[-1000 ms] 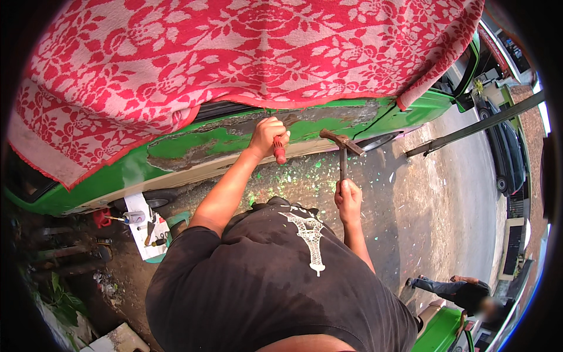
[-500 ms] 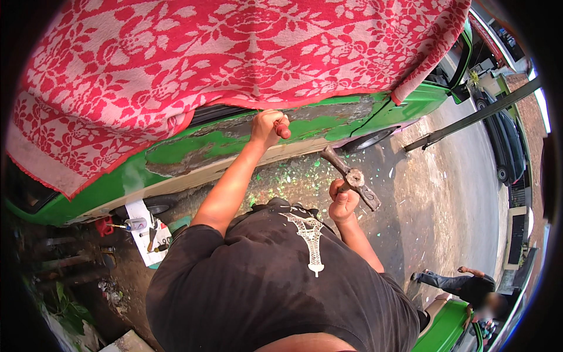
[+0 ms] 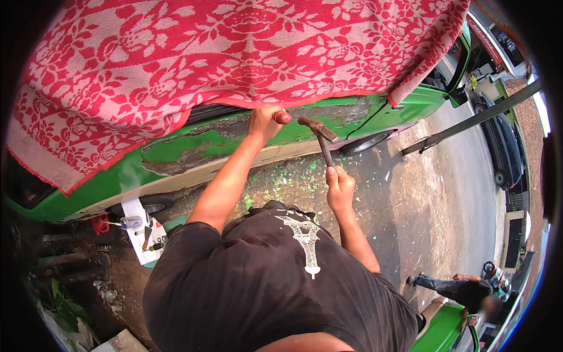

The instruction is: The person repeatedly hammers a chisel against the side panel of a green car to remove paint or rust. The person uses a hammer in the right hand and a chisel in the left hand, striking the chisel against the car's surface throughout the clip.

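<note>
My left hand is closed round a tool with a reddish-brown rounded handle, held against the upper side of a green vehicle. The tool's working end is hidden behind my fist. In my right hand is a hammer, gripped by its shaft. Its metal head lies just right of the handle's end, with a small gap seen between them. Around my left hand the panel shows bare grey and brown patches where green paint has come off. A red-and-pink floral cloth covers the vehicle above.
Green paint flakes litter the ground below the panel. At lower left, a spray can and small tools lie on a white sheet. A pole slants at the right. A person stands at lower right beside another green vehicle.
My right hand has swung the hammer up and left, bringing its head close to the tool's handle. My left hand keeps its hold at nearly the same spot.
</note>
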Motion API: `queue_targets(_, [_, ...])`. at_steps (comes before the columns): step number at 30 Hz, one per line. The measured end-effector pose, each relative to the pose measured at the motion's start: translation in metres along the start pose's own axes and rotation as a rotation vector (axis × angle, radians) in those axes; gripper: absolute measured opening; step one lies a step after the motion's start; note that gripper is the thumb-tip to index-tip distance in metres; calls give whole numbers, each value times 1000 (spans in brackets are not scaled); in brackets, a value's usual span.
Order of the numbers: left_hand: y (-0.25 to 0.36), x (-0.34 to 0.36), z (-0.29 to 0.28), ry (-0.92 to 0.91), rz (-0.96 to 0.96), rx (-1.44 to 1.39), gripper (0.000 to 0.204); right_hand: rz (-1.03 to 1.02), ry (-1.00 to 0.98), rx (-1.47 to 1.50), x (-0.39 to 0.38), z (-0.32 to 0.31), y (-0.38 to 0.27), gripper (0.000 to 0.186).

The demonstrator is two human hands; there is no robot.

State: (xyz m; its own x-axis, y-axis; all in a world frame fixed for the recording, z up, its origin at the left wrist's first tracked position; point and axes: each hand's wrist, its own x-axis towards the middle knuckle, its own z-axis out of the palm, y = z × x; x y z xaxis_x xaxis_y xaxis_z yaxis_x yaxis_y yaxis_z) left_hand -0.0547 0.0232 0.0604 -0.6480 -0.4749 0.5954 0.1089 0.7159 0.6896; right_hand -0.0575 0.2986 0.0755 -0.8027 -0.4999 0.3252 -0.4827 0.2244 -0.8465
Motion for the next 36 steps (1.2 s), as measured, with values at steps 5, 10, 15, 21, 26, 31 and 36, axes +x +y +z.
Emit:
queue_targets(5, [-14,-7,7,-35,-56,51,9,-87,73,390,2,-7,-14,45])
queue_targets(10, [7,8,8,-23,-176,89,17,-40,-56,33,35,-3,2,40])
queue_targets(15, [4,10,8,-29,-273,73,23,-67,-20,399,49,-29,-17,43])
queue_targets(21, [17,23,9,-110,-346,40,18,-125,-192,-53,71,-19,11,38])
queue_targets(26, [-6,20,4,-69,-313,76,26,-9,-208,404,75,-39,3,44])
queue_targets(31, [1,19,12,-128,-364,159,30,-81,-193,278,86,-29,13,46])
queue_targets(36, [-5,-6,10,22,-29,102,29,56,-285,224,85,-45,37,45])
